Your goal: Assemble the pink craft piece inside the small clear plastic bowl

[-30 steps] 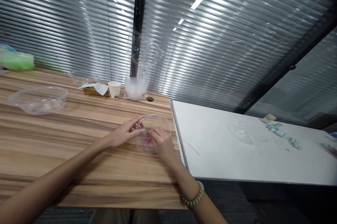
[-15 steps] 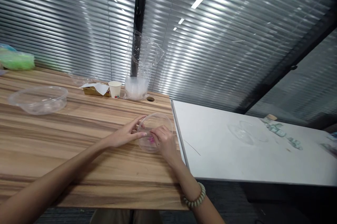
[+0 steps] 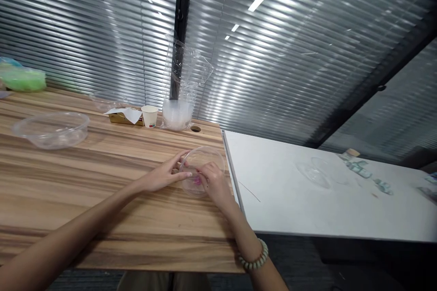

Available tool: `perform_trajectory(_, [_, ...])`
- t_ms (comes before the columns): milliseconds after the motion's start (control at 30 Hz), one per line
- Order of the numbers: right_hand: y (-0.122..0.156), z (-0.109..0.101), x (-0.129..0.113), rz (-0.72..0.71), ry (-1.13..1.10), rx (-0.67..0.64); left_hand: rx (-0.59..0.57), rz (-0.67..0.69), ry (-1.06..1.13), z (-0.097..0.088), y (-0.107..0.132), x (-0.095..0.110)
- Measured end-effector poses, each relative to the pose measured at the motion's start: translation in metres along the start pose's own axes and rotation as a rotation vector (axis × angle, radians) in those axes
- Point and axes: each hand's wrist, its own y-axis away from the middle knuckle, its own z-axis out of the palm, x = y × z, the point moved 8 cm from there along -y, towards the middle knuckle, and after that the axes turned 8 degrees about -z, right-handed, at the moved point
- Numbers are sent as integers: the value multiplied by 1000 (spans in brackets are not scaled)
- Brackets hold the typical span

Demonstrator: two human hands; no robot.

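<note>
A small clear plastic bowl [image 3: 204, 159] lies on the wooden table [image 3: 102, 181] near its right edge, with something small and pink [image 3: 197, 181] inside it. My left hand [image 3: 164, 175] rests against the bowl's left rim, fingers stretched out over the edge. My right hand [image 3: 214, 182] reaches into the bowl from the near side, fingers curled and pinched at the pink thing. A beaded bracelet [image 3: 254, 257] sits on my right wrist.
A large clear bowl [image 3: 51, 129] stands far left. At the back are a paper cup [image 3: 149, 115], a box with tissue [image 3: 124, 115] and a plastic bag of stacked bowls [image 3: 179, 86]. A white table [image 3: 324, 191] adjoins on the right with clear lids [image 3: 316, 172] and small wrapped items [image 3: 360, 169].
The bowl and both hands have shifted slightly away from me and to the right. My right fingers stay curled at the pink thing.
</note>
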Motion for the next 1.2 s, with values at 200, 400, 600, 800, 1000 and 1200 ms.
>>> perform_trajectory(200, [-2,4,4,115,71,-236,21,-20,-72,-4,0,-8])
perform_trajectory(400, [-1,6,6,201,37,-502,14,-32,-53,-3,0,-9])
perform_trajectory(600, [-4,15,7,250,146,-543,37,-19,-20,-3,0,-9])
perform_trajectory(800, [-7,23,10,181,189,-425,49,-2,-15,-4,0,-3])
perform_trajectory(1000, [-14,0,13,132,76,-98,91,5,-48,-7,-1,-1])
perform_trajectory(1200, [-18,-21,11,83,-56,7,79,-81,99,-6,-5,-6])
